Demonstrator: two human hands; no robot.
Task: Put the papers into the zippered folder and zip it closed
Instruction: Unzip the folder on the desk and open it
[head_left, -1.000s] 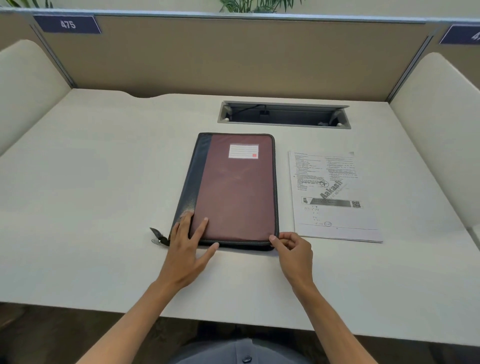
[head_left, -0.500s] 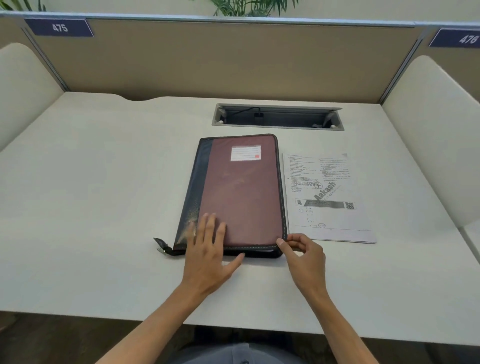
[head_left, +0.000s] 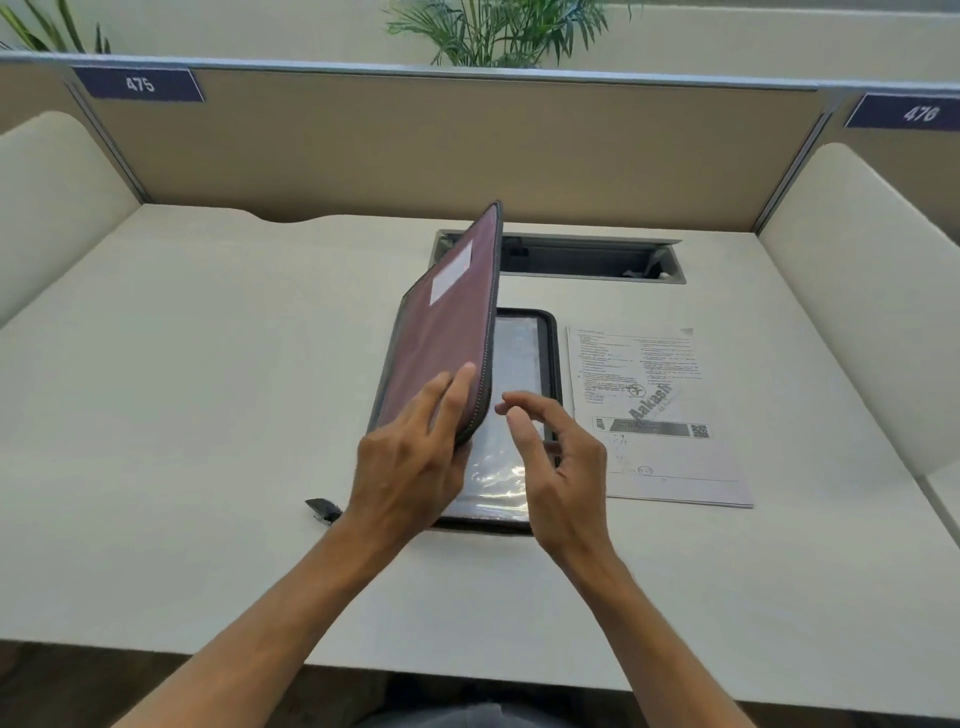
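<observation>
The zippered folder lies in the middle of the white desk (head_left: 208, 415). Its maroon front cover (head_left: 441, 322) stands lifted, nearly upright, hinged on the left. My left hand (head_left: 410, 457) grips the cover's near right edge, fingers on the outside. Under the cover the folder's inside (head_left: 511, 410) shows shiny clear plastic sleeves inside a dark zipper rim. My right hand (head_left: 556, 457) hovers over the inside with fingers apart and holds nothing. The printed papers (head_left: 660, 421) lie flat on the desk just right of the folder. The zipper pull (head_left: 322, 506) rests on the desk at the folder's near left corner.
A recessed cable slot (head_left: 587, 257) sits behind the folder. A tan partition (head_left: 467, 145) closes the back of the desk, with cream side panels (head_left: 852, 312) at left and right. The near desk edge runs below my forearms.
The folder lay shut a second ago with both hands at its near edge. Now my left hand has swung the front cover up, and my right hand has let go and risen above the inside.
</observation>
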